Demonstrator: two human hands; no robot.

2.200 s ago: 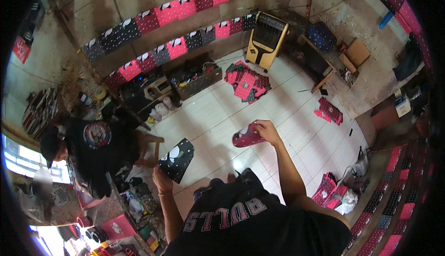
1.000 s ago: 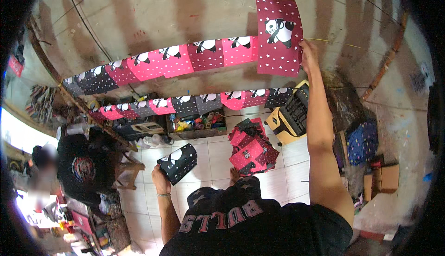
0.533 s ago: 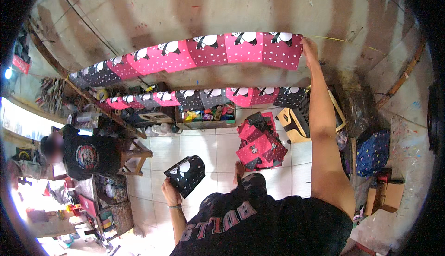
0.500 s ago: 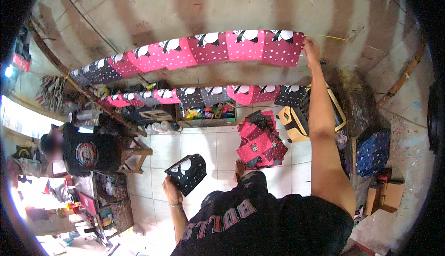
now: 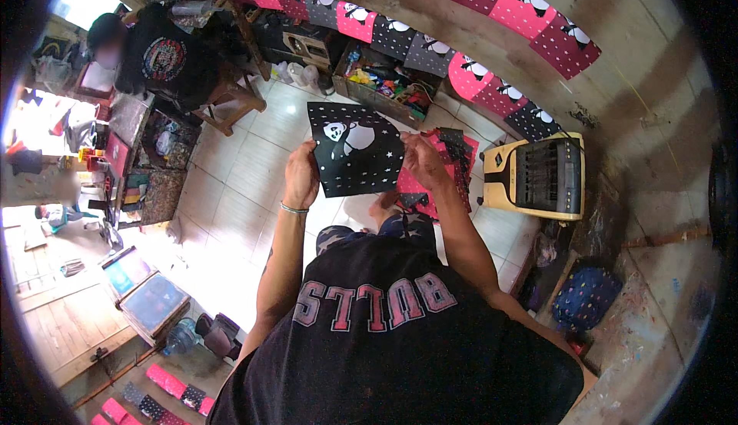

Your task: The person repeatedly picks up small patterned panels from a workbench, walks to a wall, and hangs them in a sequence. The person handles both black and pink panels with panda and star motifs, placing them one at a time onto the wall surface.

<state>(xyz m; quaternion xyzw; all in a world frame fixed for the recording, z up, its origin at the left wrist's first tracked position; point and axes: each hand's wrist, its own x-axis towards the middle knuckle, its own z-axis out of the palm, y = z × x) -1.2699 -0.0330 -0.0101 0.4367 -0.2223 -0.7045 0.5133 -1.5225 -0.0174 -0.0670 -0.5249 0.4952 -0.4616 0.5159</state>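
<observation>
Stretched between my two hands, in front of my body, is a black sheet (image 5: 357, 167) printed with a white panda and small stars. My left hand (image 5: 302, 174) pinches its left edge, a bracelet on the wrist below. My right hand (image 5: 423, 162) grips the right edge near the upper corner. Whether this is one sheet or several together, I cannot tell. Under and beyond my right hand, a loose pile of pink and black star-printed sheets (image 5: 461, 167) lies on the tiled floor, partly hidden. Two hanging rows of like panda sheets, an upper row (image 5: 523, 8) and a lower row (image 5: 390, 38), run along the wall.
A yellow and black machine (image 5: 503, 179) stands right of the pile. Beyond the sheet sits an open crate (image 5: 384, 90) of colourful items. A person in a black shirt (image 5: 165, 60) sits at far left beside a cluttered bench (image 5: 134, 133). More printed sheets (image 5: 165, 383) show at lower left.
My right hand has left the end of the upper row and come down to the black sheet, which both hands now hold spread out. The view has turned, so the rows appear slanted.
</observation>
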